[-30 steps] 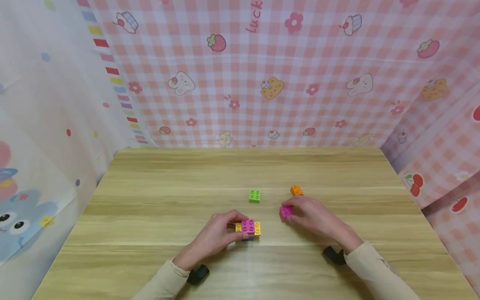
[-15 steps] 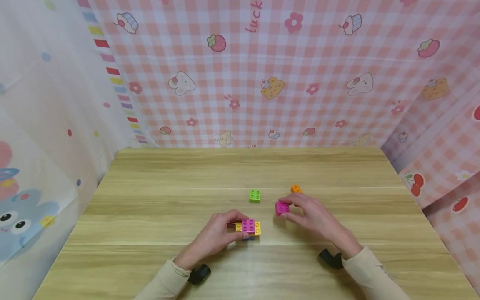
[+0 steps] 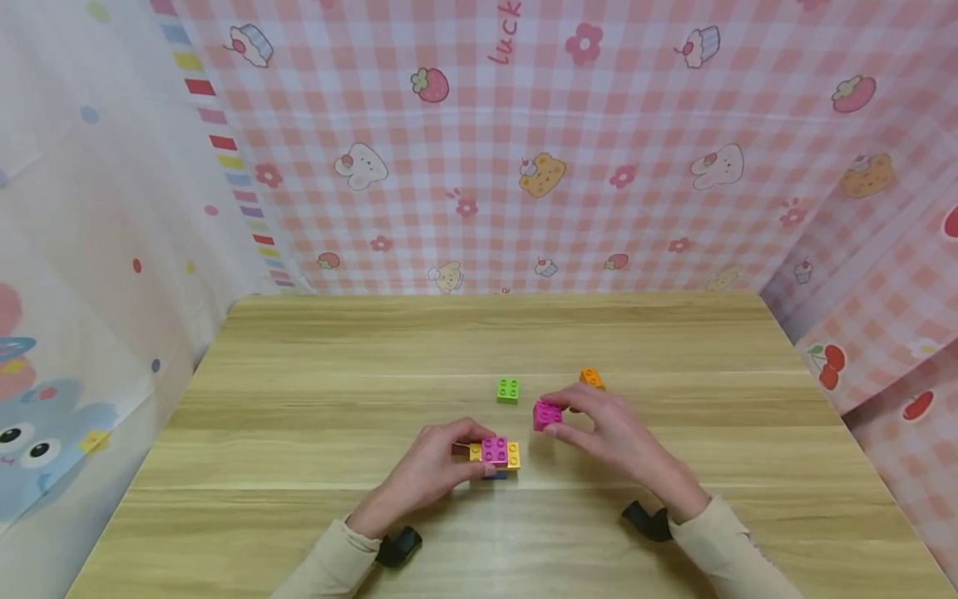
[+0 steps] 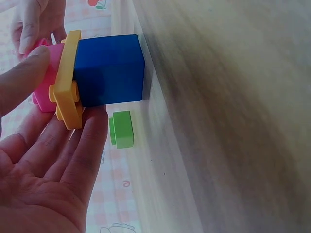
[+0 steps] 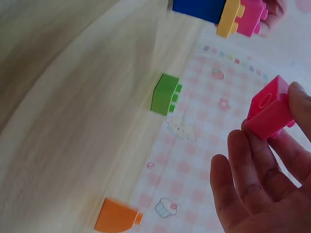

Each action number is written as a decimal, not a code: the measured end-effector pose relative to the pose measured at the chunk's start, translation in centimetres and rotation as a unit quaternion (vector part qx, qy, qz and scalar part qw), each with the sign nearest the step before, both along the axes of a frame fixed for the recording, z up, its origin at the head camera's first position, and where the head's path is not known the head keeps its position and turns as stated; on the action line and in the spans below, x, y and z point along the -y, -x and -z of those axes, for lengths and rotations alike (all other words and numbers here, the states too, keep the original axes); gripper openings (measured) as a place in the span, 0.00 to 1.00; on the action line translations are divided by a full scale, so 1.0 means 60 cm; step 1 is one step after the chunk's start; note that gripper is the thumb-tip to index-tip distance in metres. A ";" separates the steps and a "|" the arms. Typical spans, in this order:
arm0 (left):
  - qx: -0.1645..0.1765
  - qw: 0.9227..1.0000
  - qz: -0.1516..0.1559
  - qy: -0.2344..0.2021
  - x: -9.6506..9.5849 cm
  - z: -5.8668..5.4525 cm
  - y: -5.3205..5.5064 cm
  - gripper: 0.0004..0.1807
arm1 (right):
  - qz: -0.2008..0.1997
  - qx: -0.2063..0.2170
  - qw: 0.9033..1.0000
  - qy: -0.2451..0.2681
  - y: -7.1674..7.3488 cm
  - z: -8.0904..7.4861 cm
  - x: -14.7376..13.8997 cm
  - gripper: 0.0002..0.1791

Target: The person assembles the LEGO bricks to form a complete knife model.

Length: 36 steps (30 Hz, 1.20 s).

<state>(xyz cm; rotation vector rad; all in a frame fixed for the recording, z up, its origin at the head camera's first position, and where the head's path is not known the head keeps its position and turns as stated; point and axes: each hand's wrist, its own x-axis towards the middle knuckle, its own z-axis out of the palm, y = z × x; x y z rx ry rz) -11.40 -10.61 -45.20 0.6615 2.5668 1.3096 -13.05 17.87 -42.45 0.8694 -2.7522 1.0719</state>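
My left hand grips a small stack of toy building bricks at the middle of the table. On top is a pink brick, under it a wider, flat yellow brick, and at the bottom a blue brick standing on the table. The left thumb and fingers lie on either side of the pink brick. To the right of the stack, my right hand pinches a second pink brick between thumb and fingers, held up off the table. Its hollow underside shows in the right wrist view.
A green brick sits on the table beyond the stack. Behind the right hand is an orange brick, partly covered by it in the head view. A pink checked cloth hangs at the table's back edge.
My right hand has lifted the second pink brick and carried it left, closer to the stack. The left hand and its stack have stayed in place.
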 end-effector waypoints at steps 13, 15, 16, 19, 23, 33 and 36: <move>0.004 1.000 0.005 -0.013 0.002 0.001 0.001 0.17 | -0.034 0.017 0.999 0.019 -0.009 -0.004 0.037 0.20; 0.009 1.000 0.005 -0.013 0.003 0.001 0.001 0.18 | -0.041 0.016 0.999 0.021 -0.010 -0.004 0.041 0.20; 0.011 1.000 0.005 -0.014 0.003 0.001 0.001 0.18 | -0.044 0.015 0.999 0.021 -0.010 -0.004 0.043 0.20; 0.013 1.000 0.007 -0.018 0.002 0.001 0.002 0.18 | -0.053 0.009 0.998 0.023 -0.010 -0.003 0.049 0.20; 0.017 1.000 0.009 -0.025 0.003 0.003 0.003 0.17 | -0.063 0.001 0.998 0.027 -0.011 -0.003 0.055 0.20; 0.036 0.999 0.005 -0.034 0.003 0.005 0.005 0.15 | -0.085 -0.002 0.996 0.038 -0.013 -0.001 0.067 0.18; 0.039 0.999 0.005 -0.035 0.003 0.005 0.006 0.15 | -0.087 0.001 0.995 0.038 -0.014 0.000 0.070 0.18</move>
